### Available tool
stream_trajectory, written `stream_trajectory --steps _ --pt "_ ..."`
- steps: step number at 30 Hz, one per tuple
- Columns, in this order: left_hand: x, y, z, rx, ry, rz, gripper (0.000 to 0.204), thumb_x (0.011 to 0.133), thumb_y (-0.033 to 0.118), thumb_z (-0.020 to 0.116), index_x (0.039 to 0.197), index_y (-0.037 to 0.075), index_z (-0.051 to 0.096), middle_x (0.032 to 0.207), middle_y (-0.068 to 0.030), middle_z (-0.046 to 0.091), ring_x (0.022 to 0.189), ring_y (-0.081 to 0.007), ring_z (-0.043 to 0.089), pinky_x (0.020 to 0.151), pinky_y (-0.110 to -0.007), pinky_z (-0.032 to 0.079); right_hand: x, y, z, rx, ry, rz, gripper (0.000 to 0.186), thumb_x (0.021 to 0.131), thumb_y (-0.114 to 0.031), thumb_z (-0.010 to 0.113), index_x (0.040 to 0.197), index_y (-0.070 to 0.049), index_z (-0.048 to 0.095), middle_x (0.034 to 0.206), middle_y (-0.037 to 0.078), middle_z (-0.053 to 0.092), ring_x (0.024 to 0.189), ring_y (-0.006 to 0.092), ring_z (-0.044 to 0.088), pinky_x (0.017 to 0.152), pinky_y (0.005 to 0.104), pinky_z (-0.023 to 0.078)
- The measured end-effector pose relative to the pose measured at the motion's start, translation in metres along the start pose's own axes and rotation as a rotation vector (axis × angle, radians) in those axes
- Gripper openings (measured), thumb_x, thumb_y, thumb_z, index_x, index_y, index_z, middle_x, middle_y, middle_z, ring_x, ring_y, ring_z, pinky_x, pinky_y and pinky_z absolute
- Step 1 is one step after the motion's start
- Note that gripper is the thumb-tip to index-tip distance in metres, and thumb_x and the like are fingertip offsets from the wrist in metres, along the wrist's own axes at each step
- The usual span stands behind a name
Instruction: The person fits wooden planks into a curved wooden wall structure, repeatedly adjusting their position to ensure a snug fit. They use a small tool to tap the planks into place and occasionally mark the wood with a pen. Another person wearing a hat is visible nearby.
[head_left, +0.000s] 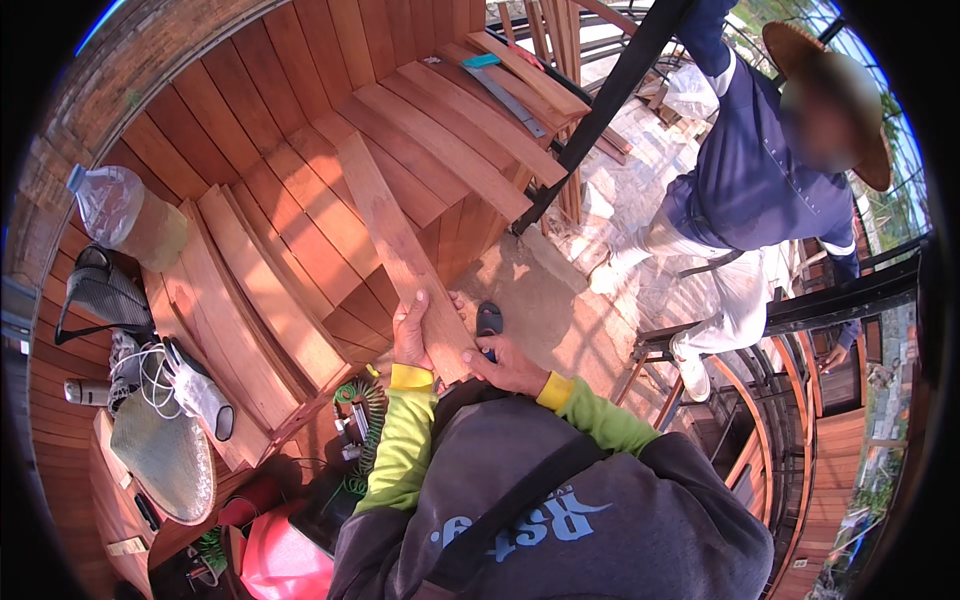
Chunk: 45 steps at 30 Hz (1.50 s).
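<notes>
The left hand (pixel 410 325) grips the plank (pixel 390 230) toward its near end, which juts past the inner front corner of the surface (pixel 308 190). The right hand (pixel 512 367) closes around a small blue item (pixel 488 354) — too small to identify — so the step seems to be close work there, calling next for a steady plank.

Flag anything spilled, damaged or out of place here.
Nothing looks spilled or broken, the held board included. Only the white cord looks untidy, lying in loose loops beside the white glove on the left.
</notes>
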<state>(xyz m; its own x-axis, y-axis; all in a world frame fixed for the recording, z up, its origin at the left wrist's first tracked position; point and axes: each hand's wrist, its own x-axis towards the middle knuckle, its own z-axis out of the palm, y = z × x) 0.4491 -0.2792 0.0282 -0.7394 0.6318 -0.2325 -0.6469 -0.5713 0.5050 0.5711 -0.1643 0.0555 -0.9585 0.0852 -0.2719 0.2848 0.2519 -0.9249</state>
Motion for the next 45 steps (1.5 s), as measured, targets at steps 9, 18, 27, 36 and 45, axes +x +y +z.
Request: stream_trajectory --steps 9,18,27,36,45 --pt "0.013 0.013 -0.014 0.174 0.116 -0.065 0.025 0.085 0.018 0.064 0.1 0.0 0.055 0.085 -0.0121 0.064 0.076 -0.0226 0.064 0.068 -0.035 0.054 0.01 0.006 -0.002 -0.195 -0.019 -0.146 0.036 0.086 -0.028 0.057 0.074 0.006 0.057 0.06 0.019 0.054 0.055 0.0218 0.052 0.056 0.0356 0.042" --pt "0.032 0.005 -0.005 0.334 0.388 0.083 0.032 0.073 0.012 0.075 0.098 0.003 0.058 0.087 -0.0061 0.064 0.077 -0.0166 0.061 0.07 -0.031 0.051 0.016 0.015 -0.017 -0.119 -0.092 -0.084 0.036 0.088 -0.029 0.056 0.076 0.005 0.058 0.058 0.014 0.055 0.055 0.0175 0.051 0.054 0.0333 0.041" --pt "0.046 -0.011 -0.012 0.43 0.53 0.197 0.044 0.069 0.011 0.078 0.101 0.002 0.05 0.09 -0.0075 0.062 0.079 -0.0169 0.061 0.068 -0.031 0.051 0.035 0.028 -0.032 -0.062 -0.242 0.125 0.037 0.089 -0.031 0.052 0.064 -0.004 0.053 0.06 0.002 0.05 0.058 0.0114 0.046 0.058 0.0275 0.038" --pt "0.052 0.002 0.027 1.272 0.923 0.134 0.082 0.06 0.038 0.081 0.113 -0.004 0.034 0.099 -0.0277 0.059 0.091 -0.0401 0.06 0.08 -0.042 0.048 0.044 0.071 -0.018 -0.104 -0.12 -0.038 0.042 0.087 -0.038 0.056 0.072 0.001 0.059 0.06 0.013 0.055 0.057 0.0226 0.054 0.057 0.0338 0.042" --pt "0.038 -0.009 0.031 1.277 0.864 0.136 0.077 0.059 0.034 0.077 0.111 -0.002 0.034 0.09 -0.0276 0.06 0.086 -0.0423 0.061 0.077 -0.045 0.049 0.01 0.034 -0.013 -0.147 -0.035 -0.214 0.028 0.086 -0.025 0.059 0.079 0.002 0.059 0.056 0.008 0.052 0.052 0.0114 0.043 0.049 0.031 0.038"
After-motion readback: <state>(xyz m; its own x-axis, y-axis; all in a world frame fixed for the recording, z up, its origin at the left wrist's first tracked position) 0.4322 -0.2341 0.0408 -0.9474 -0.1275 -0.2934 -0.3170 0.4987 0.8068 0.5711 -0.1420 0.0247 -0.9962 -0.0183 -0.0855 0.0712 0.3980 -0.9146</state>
